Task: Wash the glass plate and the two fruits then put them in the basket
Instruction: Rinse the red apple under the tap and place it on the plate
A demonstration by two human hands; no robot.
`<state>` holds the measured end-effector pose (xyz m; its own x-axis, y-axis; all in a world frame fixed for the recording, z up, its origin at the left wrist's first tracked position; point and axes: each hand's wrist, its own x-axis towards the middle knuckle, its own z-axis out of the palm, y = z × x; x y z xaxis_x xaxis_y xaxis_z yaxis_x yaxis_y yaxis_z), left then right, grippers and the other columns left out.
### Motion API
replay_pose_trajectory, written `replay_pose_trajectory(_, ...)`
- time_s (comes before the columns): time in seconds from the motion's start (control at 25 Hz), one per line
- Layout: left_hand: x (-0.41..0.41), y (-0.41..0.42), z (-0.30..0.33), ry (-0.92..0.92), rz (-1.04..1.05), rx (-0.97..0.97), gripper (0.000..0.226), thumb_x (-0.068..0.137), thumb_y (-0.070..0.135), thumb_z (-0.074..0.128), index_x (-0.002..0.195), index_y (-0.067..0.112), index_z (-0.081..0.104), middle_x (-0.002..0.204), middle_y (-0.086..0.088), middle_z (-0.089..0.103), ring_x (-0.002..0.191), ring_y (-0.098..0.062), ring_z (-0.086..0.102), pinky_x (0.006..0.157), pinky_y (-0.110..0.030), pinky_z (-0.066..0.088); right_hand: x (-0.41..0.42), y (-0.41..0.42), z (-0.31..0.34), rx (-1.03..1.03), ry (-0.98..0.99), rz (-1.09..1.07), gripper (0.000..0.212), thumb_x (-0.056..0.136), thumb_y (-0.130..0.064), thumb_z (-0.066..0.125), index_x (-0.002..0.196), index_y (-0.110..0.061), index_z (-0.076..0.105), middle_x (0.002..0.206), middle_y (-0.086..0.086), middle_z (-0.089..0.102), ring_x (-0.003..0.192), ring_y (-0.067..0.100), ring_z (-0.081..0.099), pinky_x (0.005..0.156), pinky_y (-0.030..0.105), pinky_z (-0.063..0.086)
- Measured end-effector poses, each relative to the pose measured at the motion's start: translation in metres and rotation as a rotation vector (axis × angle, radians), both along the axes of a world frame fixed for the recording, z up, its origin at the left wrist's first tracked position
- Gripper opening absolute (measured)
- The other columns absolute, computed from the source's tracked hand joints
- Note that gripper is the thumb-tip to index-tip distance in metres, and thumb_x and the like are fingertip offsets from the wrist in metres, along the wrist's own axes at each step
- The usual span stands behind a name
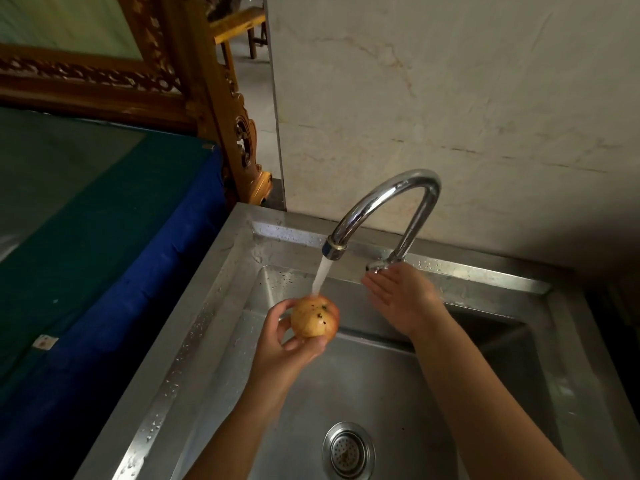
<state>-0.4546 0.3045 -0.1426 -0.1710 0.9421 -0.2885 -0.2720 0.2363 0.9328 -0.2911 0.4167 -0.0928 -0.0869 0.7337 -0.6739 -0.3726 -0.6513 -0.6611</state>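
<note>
My left hand [289,344] holds a yellow-red fruit [314,317] with dark specks on its skin, right under the stream of running water from the chrome tap [384,199]. My right hand [403,297] is open, fingers spread, just below the tap's lever [377,265] at the back of the steel sink [194,327]. The glass plate, the other fruit and the basket are out of view.
The sink's drain strainer [348,450] lies at the bottom centre of the basin. A blue and green cloth-covered surface [86,244] adjoins the sink on the left. Carved wooden furniture [221,98] stands behind it, and a marble wall [467,98] rises behind the tap.
</note>
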Motion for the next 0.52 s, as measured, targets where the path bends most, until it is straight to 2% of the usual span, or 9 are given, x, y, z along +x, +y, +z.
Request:
replay_pose_trajectory(0.12,0.000,0.003,0.003,-0.022,0.002,0.016,0.065,0.049,0.018,0.076,0.108,0.035,0.055,0.119,-0.004,0.060,0.094,-0.017,0.070,0.076,-0.034,0.058,-0.004,-0.030,-0.023,0.066,-0.173,0.256,0.034,0.093,-0.024,0.048,0.122,-0.009,0.054,0.128,0.018,0.057,0.114,0.032,0.057,0.097,0.045,0.047)
replay_pose_trajectory(0.24,-0.001,0.006,0.002,0.016,-0.031,0.018,0.063,0.057,0.012,0.076,0.110,0.036,0.054,0.123,-0.003,0.057,0.097,-0.019,0.069,0.083,-0.039,0.057,-0.013,-0.046,-0.029,0.100,-0.080,0.472,0.026,0.088,-0.028,0.056,0.109,-0.014,0.063,0.107,0.011,0.067,0.098,0.026,0.065,0.078,0.034,0.056)
replay_pose_trajectory(0.4,-0.011,0.014,0.006,-0.034,-0.112,-0.021,0.055,0.062,0.011,0.074,0.104,0.042,0.057,0.120,-0.003,0.061,0.101,-0.020,0.068,0.083,-0.040,0.057,-0.021,-0.043,-0.022,0.124,0.055,0.429,0.033,0.087,-0.018,0.060,0.118,-0.006,0.058,0.102,0.014,0.067,0.086,0.024,0.068,0.069,0.029,0.058)
replay_pose_trajectory(0.52,-0.023,0.020,0.016,-0.066,-0.185,-0.090,0.035,0.070,0.038,0.072,0.103,0.042,0.060,0.113,0.004,0.066,0.099,-0.015,0.069,0.075,-0.037,0.058,-0.021,-0.042,-0.018,0.198,-0.027,0.378,0.031,0.082,-0.006,0.063,0.112,-0.008,0.059,0.098,0.011,0.068,0.085,0.023,0.068,0.076,0.033,0.059)
